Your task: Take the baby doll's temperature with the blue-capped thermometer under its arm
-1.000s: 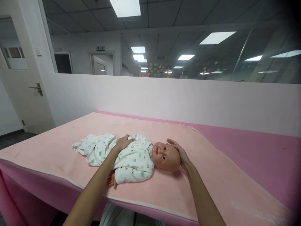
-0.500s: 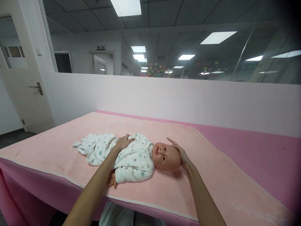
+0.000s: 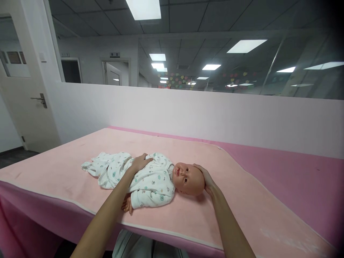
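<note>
A baby doll lies on its back on a pale peach mat, its head toward the right. It wears a white sleepsuit printed with small green and dark figures. My left hand rests flat on the doll's belly with its fingers stretched out. Against the crown of the doll's bald head lies my right hand, its palm cupped and its fingers reaching along the far side. One small doll hand pokes out of the near sleeve; the other is out of sight.
A pink cover shows beyond the mat and hangs over the front edge. Behind the table rises a low white wall with a window above it. A door stands at the left.
The fingers of my right hand have come down onto the doll's head; one finger stuck out before. My left hand stays on the belly. The view has shifted slightly.
</note>
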